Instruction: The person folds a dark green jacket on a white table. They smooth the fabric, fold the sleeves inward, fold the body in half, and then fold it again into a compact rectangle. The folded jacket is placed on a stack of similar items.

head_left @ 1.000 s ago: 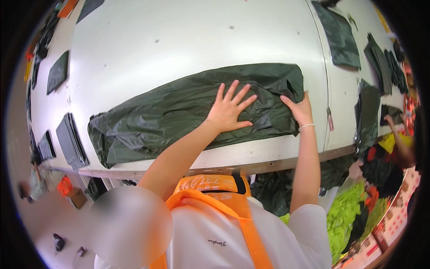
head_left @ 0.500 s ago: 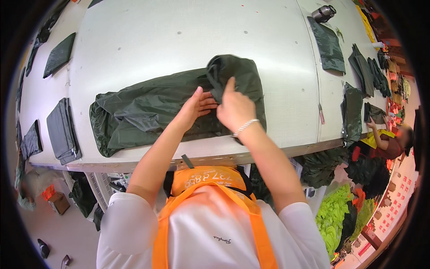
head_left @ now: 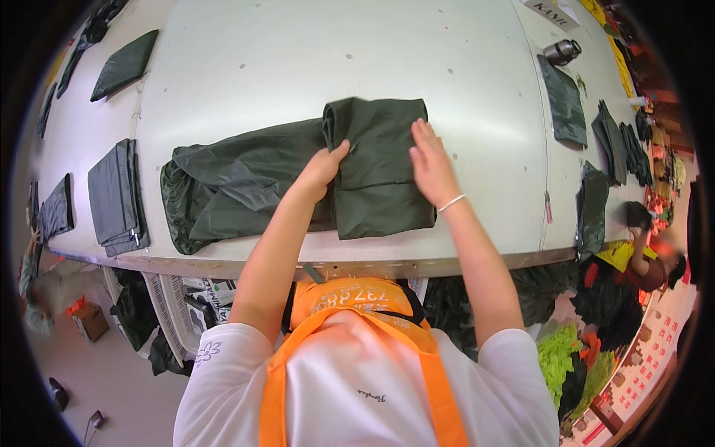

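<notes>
A dark green, slightly shiny piece of fabric (head_left: 257,182) lies lengthwise on the white table in front of me. Its right part is doubled over into a smooth, squarish fold (head_left: 383,171), while the left part stays loose and wrinkled. My left hand (head_left: 323,170) grips the left edge of that fold, thumb on top and fingers partly hidden beneath the cloth. Along the fold's right edge lies my right hand (head_left: 433,165), flat with its fingers stretched out. The garment's exact kind does not show.
Folded dark bundles lie to the left (head_left: 118,197) and right (head_left: 564,100) on the table (head_left: 477,112). A metal flask (head_left: 562,51) lies far right. White crates (head_left: 165,313) stand below the wooden table edge. Lime-green cloth (head_left: 555,357) is heaped lower right, near another person (head_left: 649,267).
The bunched right end of the fabric has been laid over to the left and flattened. My right hand has moved from pointing at the middle to the right edge.
</notes>
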Available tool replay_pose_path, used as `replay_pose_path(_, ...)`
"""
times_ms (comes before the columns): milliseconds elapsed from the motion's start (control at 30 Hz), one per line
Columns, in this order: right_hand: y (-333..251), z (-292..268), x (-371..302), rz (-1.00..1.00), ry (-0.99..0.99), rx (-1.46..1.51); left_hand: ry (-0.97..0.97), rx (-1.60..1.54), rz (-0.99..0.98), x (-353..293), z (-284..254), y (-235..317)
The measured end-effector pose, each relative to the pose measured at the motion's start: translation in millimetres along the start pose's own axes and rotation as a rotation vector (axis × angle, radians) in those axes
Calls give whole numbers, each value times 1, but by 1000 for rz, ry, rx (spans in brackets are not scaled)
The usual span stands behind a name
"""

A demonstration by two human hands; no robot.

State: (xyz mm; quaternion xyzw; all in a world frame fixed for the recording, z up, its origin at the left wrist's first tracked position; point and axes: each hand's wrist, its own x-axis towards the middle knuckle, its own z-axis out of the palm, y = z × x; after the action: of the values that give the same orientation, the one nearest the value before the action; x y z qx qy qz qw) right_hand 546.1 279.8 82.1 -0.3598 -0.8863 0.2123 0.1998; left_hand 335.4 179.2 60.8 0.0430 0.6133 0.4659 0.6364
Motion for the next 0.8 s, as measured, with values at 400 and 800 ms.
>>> replay_pose_path(400, -34, 84, 6, 16, -90, -257, -199, -287, -119, 20, -72, -34)
replay_pose_path(800, 28, 86, 81, -65, -82, -246, -166, -309, -48, 22, -69, -22)
